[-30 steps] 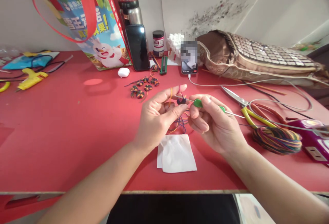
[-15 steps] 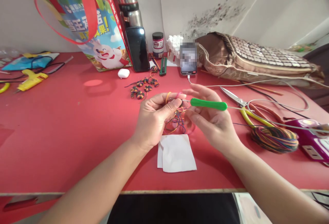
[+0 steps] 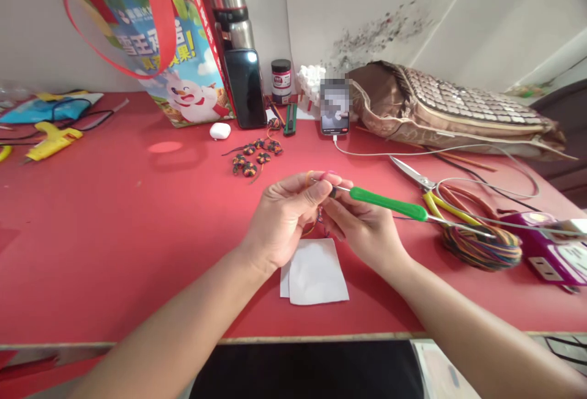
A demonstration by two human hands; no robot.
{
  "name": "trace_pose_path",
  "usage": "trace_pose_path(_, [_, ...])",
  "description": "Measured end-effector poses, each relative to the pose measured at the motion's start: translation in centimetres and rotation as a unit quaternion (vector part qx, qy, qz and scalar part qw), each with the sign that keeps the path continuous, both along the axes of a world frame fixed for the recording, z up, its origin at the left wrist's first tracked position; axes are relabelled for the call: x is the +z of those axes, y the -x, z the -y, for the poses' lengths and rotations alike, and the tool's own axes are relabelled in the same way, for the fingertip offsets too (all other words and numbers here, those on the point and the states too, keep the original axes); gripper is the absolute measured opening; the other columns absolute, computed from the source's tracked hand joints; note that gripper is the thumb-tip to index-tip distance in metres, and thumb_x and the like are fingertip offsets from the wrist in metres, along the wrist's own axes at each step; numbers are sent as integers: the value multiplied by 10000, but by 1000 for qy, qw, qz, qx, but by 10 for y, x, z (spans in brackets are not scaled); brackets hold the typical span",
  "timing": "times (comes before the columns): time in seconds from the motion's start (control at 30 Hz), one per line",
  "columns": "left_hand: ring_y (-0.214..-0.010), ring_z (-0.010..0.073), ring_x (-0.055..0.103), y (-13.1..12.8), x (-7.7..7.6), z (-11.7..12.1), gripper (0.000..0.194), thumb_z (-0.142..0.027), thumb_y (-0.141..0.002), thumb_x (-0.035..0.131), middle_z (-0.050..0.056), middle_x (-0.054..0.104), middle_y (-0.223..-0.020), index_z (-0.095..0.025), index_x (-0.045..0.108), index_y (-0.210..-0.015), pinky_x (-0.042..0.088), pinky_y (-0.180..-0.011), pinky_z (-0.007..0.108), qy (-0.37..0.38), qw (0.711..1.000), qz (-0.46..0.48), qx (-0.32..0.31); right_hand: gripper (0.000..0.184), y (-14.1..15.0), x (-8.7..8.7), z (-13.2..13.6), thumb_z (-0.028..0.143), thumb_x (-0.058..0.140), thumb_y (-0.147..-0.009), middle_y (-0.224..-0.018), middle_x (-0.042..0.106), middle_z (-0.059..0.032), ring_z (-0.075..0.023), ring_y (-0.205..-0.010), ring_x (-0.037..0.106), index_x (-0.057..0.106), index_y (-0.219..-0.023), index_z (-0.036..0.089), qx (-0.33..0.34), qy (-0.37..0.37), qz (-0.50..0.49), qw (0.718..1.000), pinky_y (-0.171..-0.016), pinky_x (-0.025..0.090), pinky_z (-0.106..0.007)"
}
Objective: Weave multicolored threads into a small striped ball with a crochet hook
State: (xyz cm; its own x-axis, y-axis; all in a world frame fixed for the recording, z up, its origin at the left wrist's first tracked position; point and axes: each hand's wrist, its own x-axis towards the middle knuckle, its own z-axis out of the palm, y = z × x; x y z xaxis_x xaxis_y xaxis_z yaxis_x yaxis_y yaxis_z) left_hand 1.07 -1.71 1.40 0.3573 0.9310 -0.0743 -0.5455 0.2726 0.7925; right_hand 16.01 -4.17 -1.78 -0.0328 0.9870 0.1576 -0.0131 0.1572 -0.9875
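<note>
My left hand (image 3: 284, 215) is closed, thumb and forefinger pinching a small dark crochet piece (image 3: 333, 192), with an orange yarn loop (image 3: 309, 178) round a finger. A double-ended crochet hook with a green handle (image 3: 387, 203) runs from those fingertips over my right hand, its far metal end pointing right. My right hand (image 3: 367, 228) is closed too, its fingertips meeting at the dark piece below the hook's shaft; the hands partly hide what they grip. Loose multicoloured yarn (image 3: 316, 223) hangs between the hands. Beneath lie white paper squares (image 3: 318, 274).
Right of my hands lie a multicoloured yarn ball (image 3: 479, 249), scissors (image 3: 424, 184) and a purple power socket (image 3: 543, 252). Beyond are finished crochet pieces (image 3: 250, 168), a green cutter (image 3: 290, 119) and a phone (image 3: 334, 112) on a cable. A yellow glue gun (image 3: 52, 141) lies far left.
My right hand's spread fingers have closed in against the work by my left fingertips. The hook has shifted right, its handle end tilting down. Less loose yarn shows between the hands.
</note>
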Motion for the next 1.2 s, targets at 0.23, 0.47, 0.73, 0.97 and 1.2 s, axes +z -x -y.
trace_pose_path(0.23, [-486, 31, 431, 0, -5, -1, 197, -351, -756, 1010, 16, 776, -738, -208, 878, -785, 356, -470, 209, -35, 999, -39, 7, 317, -18, 5, -4, 509, 903, -919, -767, 698, 9, -118, -587, 618, 786, -937, 215, 33, -27, 43, 998, -521, 517, -254])
trace_pose_path(0.47, [-534, 55, 478, 3, -7, 4, 132, -341, -832, 965, 16, 756, -779, -242, 900, -891, 431, -517, 211, -66, 996, -54, 14, 264, -18, 14, 5, 251, 876, -971, -928, 778, -7, -133, -745, 738, 782, -1217, 268, -17, -216, 2, 976, -636, 653, -248])
trace_pose_path(0.73, [-828, 141, 752, 7, -7, 5, 248, -265, -884, 927, 20, 764, -876, -301, 917, -1129, 619, -775, 242, -106, 994, -21, -29, 154, -13, 17, 7, 201, 884, -946, -759, 743, 36, -71, -454, 567, 734, -951, 238, -73, -228, -12, 971, -414, 506, -203])
trace_pose_path(0.97, [-743, 107, 621, 7, -5, 2, 295, -254, -855, 942, -5, 653, -806, -316, 919, -1142, 548, -695, 222, -108, 993, -42, -11, 49, -19, 24, 10, 241, 850, -972, -785, 802, -27, -116, -489, 633, 805, -983, 224, -21, -224, 2, 974, -430, 535, -251])
trace_pose_path(1.2, [-758, 117, 578, 13, -11, -1, 280, -278, -890, 918, 13, 699, -898, -305, 900, -1168, 532, -679, 239, -133, 989, -66, 10, 171, -29, 17, 10, 99, 770, -972, -858, 802, -20, -113, -559, 636, 836, -1060, 230, -63, -262, 95, 958, -536, 550, -273])
